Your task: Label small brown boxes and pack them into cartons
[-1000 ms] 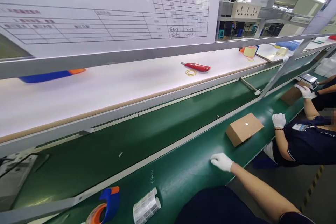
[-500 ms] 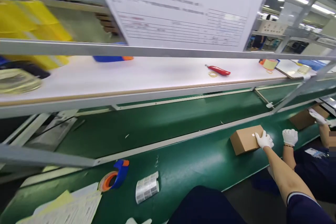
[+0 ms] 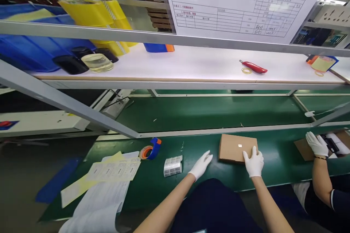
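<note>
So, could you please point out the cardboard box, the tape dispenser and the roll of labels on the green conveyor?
Cardboard box [image 3: 232,148]: head view, on its top face.
Tape dispenser [image 3: 154,149]: head view, on its blue handle.
Roll of labels [image 3: 172,166]: head view, on its silver label strip.

The right gloved hand [image 3: 253,162] is pressing its fingers [image 3: 253,153] against a cardboard box [image 3: 237,147] on the green desk [image 3: 281,171], while the left gloved hand [image 3: 201,165] is spreading open between the box and a label roll [image 3: 172,166].

The head-worn camera is looking forward and down from just above the person's torso [image 3: 214,207], across a green conveyor belt [image 3: 281,174] along the lower frame, toward a white shelf [image 3: 202,62] in the upper frame.
</note>
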The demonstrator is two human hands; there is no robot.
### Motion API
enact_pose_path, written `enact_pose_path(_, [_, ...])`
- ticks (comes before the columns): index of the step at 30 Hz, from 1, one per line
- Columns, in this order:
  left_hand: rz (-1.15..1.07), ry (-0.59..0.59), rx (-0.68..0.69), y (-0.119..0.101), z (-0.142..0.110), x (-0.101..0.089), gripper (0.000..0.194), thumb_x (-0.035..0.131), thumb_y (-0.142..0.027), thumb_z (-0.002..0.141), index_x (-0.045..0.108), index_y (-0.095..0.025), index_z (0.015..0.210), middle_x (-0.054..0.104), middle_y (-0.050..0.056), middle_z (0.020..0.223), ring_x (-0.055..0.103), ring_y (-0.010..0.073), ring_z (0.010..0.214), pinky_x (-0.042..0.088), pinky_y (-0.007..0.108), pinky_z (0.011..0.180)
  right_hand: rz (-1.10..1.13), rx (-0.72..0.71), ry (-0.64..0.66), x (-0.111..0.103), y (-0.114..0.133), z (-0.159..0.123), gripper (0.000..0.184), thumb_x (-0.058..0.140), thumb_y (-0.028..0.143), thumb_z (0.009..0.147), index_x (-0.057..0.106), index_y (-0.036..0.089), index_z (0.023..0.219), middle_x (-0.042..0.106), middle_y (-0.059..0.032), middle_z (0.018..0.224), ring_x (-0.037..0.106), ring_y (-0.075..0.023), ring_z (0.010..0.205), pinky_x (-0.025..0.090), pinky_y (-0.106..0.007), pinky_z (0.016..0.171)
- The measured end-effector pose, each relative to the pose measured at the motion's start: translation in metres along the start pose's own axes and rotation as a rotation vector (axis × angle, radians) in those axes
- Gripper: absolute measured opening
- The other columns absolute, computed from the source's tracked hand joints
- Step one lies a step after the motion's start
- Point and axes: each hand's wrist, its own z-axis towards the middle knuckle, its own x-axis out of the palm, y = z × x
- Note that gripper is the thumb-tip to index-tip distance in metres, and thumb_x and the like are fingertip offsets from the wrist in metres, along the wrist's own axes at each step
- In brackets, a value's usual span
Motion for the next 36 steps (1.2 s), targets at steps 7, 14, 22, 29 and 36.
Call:
enact_pose_path(7, [-0.074, -0.314, -0.009, -0.017, -0.006, 0.001, 0.070, 0.054, -0.043, 0.097, 0.038, -0.011, 0.157, 0.049, 0.023, 0.152, 0.049, 0.0323, 0.140, 0.035, 0.045, 0.120, 0.108, -0.260, 0.137, 0.015, 0.071, -0.032, 0.070, 0.046, 0.053, 0.095, 0.042, 0.010, 0.150, 0.043, -0.0290, 0.143, 0.050, -0.0414, 0.123, 0.044, -0.051, 0.102])
enact_pose_path(14, [-0.153, -0.240, 0.025, 0.025, -0.017, -0.044, 0.057, 0.059, -0.043, 0.096, 0.056, -0.015, 0.146, 0.060, 0.017, 0.146, 0.060, 0.0268, 0.131, 0.046, 0.037, 0.113, 0.033, -0.365, -0.042, 0.028, 0.099, -0.026, 0.072, 0.038, 0.058, 0.097, 0.043, 0.007, 0.148, 0.038, -0.0331, 0.150, 0.051, -0.0428, 0.123, 0.045, -0.052, 0.095])
enact_pose_path(22, [-0.007, -0.373, -0.248, 0.110, -0.027, -0.161, 0.059, 0.054, -0.040, 0.097, 0.050, -0.011, 0.149, 0.060, 0.020, 0.146, 0.060, 0.0271, 0.132, 0.046, 0.037, 0.111, 0.048, -0.349, -0.142, 0.036, 0.098, -0.024, 0.066, 0.039, 0.056, 0.097, 0.050, 0.011, 0.143, 0.049, -0.0280, 0.144, 0.057, -0.0387, 0.114, 0.047, -0.046, 0.084])
enact_pose_path(29, [0.282, -0.293, -0.235, 0.143, 0.006, -0.218, 0.066, 0.054, -0.047, 0.095, 0.049, -0.012, 0.151, 0.052, 0.020, 0.154, 0.050, 0.0329, 0.141, 0.038, 0.042, 0.115, 0.065, -0.262, -0.130, 0.040, 0.105, -0.025, 0.061, 0.044, 0.055, 0.094, 0.056, 0.014, 0.138, 0.054, -0.0226, 0.142, 0.060, -0.0356, 0.112, 0.048, -0.044, 0.086])
enact_pose_path(36, [0.390, -0.151, -0.100, 0.173, 0.020, -0.193, 0.068, 0.066, -0.035, 0.084, 0.053, -0.017, 0.148, 0.053, 0.019, 0.152, 0.047, 0.0384, 0.139, 0.037, 0.047, 0.113, -0.051, -0.287, -0.060, 0.030, 0.112, -0.028, 0.063, 0.037, 0.055, 0.097, 0.051, 0.014, 0.142, 0.052, -0.0213, 0.143, 0.060, -0.0349, 0.117, 0.048, -0.044, 0.091])
